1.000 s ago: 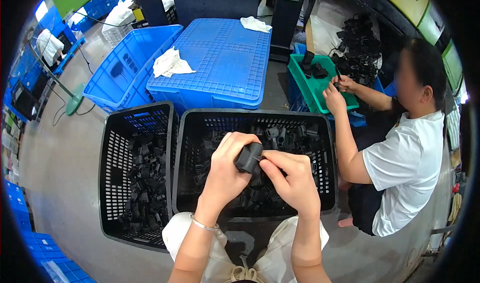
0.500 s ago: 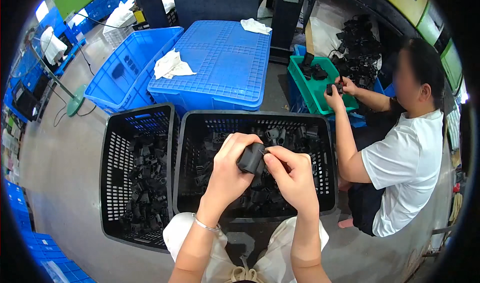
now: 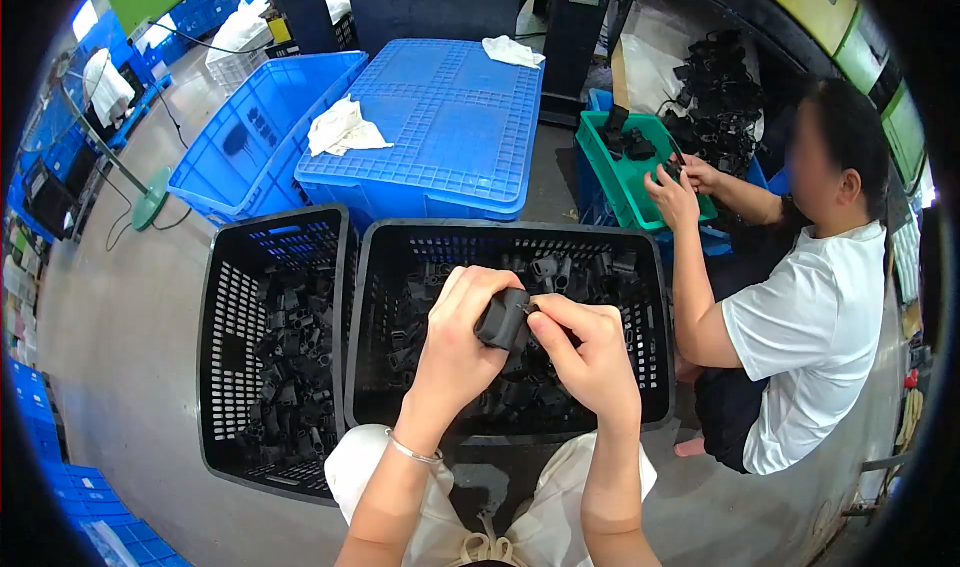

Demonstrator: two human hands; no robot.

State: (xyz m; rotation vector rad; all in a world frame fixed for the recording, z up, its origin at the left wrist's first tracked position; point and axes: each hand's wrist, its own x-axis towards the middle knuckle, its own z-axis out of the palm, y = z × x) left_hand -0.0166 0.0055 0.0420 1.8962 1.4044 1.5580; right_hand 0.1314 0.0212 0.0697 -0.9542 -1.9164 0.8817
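Note:
In front of me, my left hand (image 3: 458, 335) is closed around a rounded black plastic part (image 3: 502, 319) and holds it above a wide black crate (image 3: 510, 229). My right hand (image 3: 590, 355) pinches at the part's right edge with thumb and forefinger. Whatever lies between those fingertips is too small to make out. Many similar black parts (image 3: 515, 397) fill the bottom of the crate below my hands. Beside it on the left, a narrower black crate (image 3: 207, 367) contains more of them.
Beyond the crates stand a closed blue bin (image 3: 450, 117) with white cloths on its lid and an open blue bin (image 3: 250, 147). At right, a seated person (image 3: 810, 327) handles a small black part over a green tray (image 3: 625, 177). Black pieces (image 3: 715, 87) lie heaped behind.
My hands stay almost in place, with the black part turned very slightly and the right fingertips shifted a little at its edge. The co-worker's hands have changed their hold on a dark part.

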